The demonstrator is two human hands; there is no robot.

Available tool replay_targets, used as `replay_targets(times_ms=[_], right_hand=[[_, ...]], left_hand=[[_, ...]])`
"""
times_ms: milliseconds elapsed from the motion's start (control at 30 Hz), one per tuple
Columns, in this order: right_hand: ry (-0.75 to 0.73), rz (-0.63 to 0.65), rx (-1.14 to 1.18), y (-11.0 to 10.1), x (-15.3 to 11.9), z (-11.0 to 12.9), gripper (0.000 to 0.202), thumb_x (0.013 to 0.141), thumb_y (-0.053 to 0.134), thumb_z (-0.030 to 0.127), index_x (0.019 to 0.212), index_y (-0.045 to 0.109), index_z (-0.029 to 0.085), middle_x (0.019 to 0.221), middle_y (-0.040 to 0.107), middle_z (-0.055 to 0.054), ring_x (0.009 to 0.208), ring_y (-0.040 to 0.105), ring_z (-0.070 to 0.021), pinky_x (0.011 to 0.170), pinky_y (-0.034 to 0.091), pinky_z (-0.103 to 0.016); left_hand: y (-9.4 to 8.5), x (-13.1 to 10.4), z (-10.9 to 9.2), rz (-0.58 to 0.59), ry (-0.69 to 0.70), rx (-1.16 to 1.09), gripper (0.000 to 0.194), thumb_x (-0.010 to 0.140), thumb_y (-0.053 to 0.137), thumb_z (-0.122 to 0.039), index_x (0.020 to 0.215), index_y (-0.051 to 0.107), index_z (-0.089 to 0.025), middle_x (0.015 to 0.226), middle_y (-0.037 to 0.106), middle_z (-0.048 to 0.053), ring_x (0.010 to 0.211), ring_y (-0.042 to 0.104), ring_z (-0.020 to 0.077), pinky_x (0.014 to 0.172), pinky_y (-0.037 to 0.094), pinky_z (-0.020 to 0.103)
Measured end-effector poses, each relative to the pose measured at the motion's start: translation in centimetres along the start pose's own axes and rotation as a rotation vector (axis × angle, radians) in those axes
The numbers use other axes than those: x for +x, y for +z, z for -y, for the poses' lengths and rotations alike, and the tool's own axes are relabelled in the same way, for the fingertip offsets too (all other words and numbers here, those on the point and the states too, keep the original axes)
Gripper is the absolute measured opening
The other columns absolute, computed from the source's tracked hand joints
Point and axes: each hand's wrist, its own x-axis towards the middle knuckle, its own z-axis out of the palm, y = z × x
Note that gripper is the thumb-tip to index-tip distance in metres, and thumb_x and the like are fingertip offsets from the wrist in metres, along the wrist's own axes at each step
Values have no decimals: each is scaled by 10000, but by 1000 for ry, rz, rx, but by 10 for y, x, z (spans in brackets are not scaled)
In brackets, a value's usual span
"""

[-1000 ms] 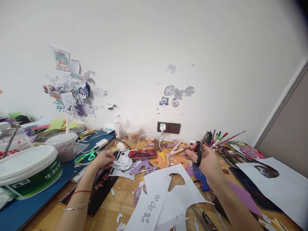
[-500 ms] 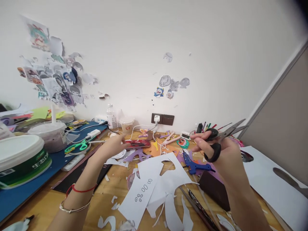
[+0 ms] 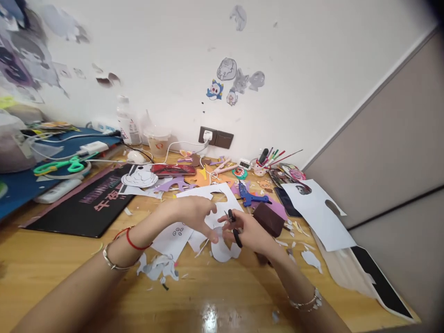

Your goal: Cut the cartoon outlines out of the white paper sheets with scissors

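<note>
A pair of black-handled scissors [image 3: 237,237] is held in the right hand [image 3: 248,231], the fingers closed about the handles, over the middle of the worktop [image 3: 156,305]; the blades are largely hidden. The left hand [image 3: 197,215] is held apart from the right, fingers spread and curved, above white paper [image 3: 169,243] marked with small ovals; whether that paper is touched cannot be determined. A rounded white piece [image 3: 220,252] is seen beneath the gap between the hands. Paper scraps [image 3: 159,267] are noted nearer the front edge. Toward the left edge, a black board [image 3: 83,203] with pink lettering is laid flat, and green-handled scissors [image 3: 74,164] are placed on a blue mat [image 3: 14,196]. A blue glue gun [image 3: 251,196] is found beyond the right hand, with a dark brown block [image 3: 268,220] beside it. Near the back edge, a red phone-like object [image 3: 175,170] and a cup of pens [image 3: 261,170] are observed. Toward the right edge, a white sheet [image 3: 317,222] with openings is seen partly overlapping a black tablet [image 3: 287,202].
</note>
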Motion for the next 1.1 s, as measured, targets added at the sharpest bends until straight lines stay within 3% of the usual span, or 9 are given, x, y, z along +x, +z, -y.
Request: replay_targets(times_ms=[100,167,333,500,667,833,933,1100], right_hand=[[0,-16,43,14,-4,-4,289,703,653,157,975,558,180,1007,625,-52,878,614,-206,726,497,-334],[-4,-17,47,21,-4,-7,280,704,680,165,961,571,155,977,627,-50,890,599,-213,760,482,-373],[19,-3,51,30,-14,-19,229,728,667,177,937,575,156,963,615,-42,819,583,-189,714,473,-345],[74,-73,74,23,-41,-26,366,630,673,108,964,554,201,998,604,-36,879,567,-229,770,441,-351],[99,-72,201,19,-67,-33,278,663,652,140,910,545,212,997,629,-41,922,591,-245,801,457,-354],[136,-153,304,16,-84,-44,199,687,669,202,807,512,224,1024,638,-54,959,585,-248,802,460,-352],[170,-227,348,12,-90,-48,185,704,671,221,782,503,221,1023,641,-67,978,585,-261,829,449,-377],[174,-355,421,2,-96,-45,241,676,724,262,778,510,219,1015,651,-91,990,595,-295,878,432,-444]], left_hand=[[8,-1,-12,96,28,51,336,828,577,-388,1068,579,-154,937,642,58,834,616,190,748,498,386],[14,0,-17,131,13,96,299,845,560,-365,1052,585,-151,958,637,62,863,613,195,774,491,403],[24,8,-12,177,1,119,229,856,554,-318,996,595,-141,981,624,57,873,603,185,775,491,389],[33,12,-15,114,10,98,301,829,588,-320,1074,571,-146,1182,540,98,1039,537,247,834,464,449],[43,16,-27,36,41,74,407,829,586,-316,1199,507,-164,1353,408,112,1239,364,317,975,316,559],[35,15,-14,25,71,-10,262,855,557,-289,1078,573,-152,1131,579,81,1016,559,226,873,442,459],[20,14,-1,-84,69,-125,180,874,528,-295,922,613,-145,954,633,48,859,601,172,798,478,389],[-14,2,19,-447,54,-411,184,851,542,-309,872,613,-140,855,625,25,841,583,185,795,449,378]])
